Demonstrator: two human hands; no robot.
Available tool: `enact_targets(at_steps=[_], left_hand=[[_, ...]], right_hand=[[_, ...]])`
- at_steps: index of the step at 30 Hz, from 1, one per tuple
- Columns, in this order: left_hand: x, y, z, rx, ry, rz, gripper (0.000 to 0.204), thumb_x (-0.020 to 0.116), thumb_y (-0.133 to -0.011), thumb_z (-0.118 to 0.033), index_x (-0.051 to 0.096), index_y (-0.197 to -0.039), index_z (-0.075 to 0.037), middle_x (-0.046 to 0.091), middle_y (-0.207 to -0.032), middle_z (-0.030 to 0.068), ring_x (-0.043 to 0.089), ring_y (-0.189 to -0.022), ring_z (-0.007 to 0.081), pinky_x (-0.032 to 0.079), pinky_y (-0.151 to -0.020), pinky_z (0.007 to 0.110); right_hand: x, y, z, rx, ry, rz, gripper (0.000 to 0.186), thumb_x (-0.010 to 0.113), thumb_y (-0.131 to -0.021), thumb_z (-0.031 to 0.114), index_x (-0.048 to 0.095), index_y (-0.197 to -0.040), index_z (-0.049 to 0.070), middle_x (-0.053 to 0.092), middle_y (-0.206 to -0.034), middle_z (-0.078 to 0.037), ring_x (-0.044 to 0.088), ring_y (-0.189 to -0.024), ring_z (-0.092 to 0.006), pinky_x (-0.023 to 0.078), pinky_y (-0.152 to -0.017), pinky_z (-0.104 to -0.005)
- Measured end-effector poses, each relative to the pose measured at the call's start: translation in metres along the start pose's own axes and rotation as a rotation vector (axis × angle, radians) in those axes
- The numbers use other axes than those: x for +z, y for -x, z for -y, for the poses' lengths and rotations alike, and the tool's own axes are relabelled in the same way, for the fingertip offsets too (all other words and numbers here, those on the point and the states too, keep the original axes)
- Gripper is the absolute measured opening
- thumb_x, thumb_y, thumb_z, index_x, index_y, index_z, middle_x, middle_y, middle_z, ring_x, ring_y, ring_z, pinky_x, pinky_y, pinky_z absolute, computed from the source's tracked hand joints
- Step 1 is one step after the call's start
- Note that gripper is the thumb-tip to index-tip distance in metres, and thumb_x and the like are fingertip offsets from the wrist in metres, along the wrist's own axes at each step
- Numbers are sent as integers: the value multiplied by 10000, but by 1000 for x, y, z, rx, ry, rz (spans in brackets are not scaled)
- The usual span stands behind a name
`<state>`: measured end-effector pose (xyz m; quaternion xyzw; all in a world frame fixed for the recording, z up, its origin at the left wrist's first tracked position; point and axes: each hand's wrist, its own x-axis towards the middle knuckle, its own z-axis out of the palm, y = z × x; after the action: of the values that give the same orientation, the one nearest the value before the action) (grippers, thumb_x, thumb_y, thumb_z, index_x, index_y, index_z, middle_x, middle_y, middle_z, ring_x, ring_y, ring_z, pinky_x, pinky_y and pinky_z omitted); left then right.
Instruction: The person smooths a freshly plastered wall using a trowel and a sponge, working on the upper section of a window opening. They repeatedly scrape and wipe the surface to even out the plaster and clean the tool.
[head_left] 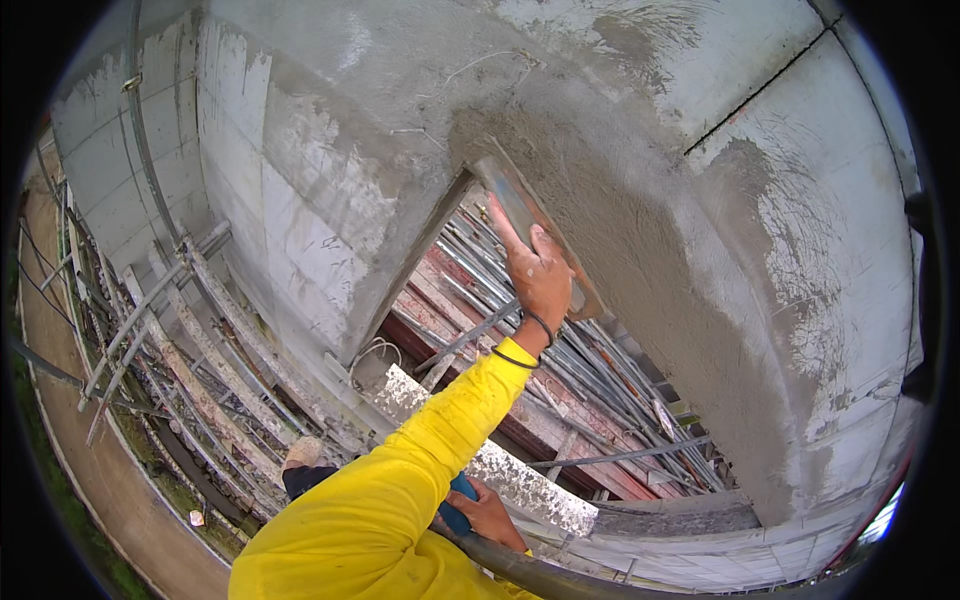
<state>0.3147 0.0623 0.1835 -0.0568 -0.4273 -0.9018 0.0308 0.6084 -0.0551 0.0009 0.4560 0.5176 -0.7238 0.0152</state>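
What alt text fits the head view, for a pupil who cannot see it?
A yellow-sleeved left hand holds a flat trowel along grey plaster edging a wall opening. Lower down, the right hand grips a blue object; metal poles lie beyond the opening.

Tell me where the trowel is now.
In the head view, the trowel is just above and right of centre, gripped in the left hand, beside grey plaster at the uppermost corner of the wall opening.
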Motion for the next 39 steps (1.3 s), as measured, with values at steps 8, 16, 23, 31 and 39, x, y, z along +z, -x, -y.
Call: enact_targets(at_steps=[8, 16, 23, 31, 39], left_hand=[[-105, 17, 19, -260, 299, 237, 751, 474, -1097, -154, 15, -1690, -197, 492, -904, 17, 478, -670, 92, 514, -520, 266], [-251, 11, 74, -793, 375, 127, 138, 535, -1086, -228, 436, -1144, -152, 480, -776, -22, 463, -586, 88, 427, -511, 262], [-279, 36, 85, -933, 177, 254, 143, 548, -1073, -216, 451, -1153, -148, 483, -751, -24, 461, -561, 84, 426, -486, 269], [-236, 37, 56, -437, 52, 232, 605, 482, -1109, -213, 181, -1626, -122, 499, -769, 5, 490, -561, 89, 478, -501, 266], [-103, -18, 19, -165, 245, 233, 757, 465, -1098, -192, 1, -1695, -223, 473, -750, 16, 484, -545, 105, 546, -494, 312]], right_hand=[[-21, -23, 17, -79, 148, -8, 513, 829, -940, 249, 629, -1347, 10, 722, -1100, -43, 688, -886, -123, 565, -766, -275], [22, 4, 187, -353, 811, 212, 548, 845, -906, 233, 631, -1349, -9, 715, -1112, -49, 632, -962, -101, 528, -881, -275], [96, -10, 343, -1014, 799, -72, 561, 790, -934, 271, 594, -1365, -30, 707, -1082, -125, 646, -942, -186, 543, -855, -346], [62, 23, 305, -1205, 437, -483, 452, 799, -942, 265, 627, -1270, 5, 693, -1058, -82, 636, -889, -140, 540, -788, -298], [49, 36, 147, -808, -131, -410, 374, 799, -956, 210, 635, -1230, 16, 685, -1023, -44, 613, -839, -93, 529, -774, -265]])
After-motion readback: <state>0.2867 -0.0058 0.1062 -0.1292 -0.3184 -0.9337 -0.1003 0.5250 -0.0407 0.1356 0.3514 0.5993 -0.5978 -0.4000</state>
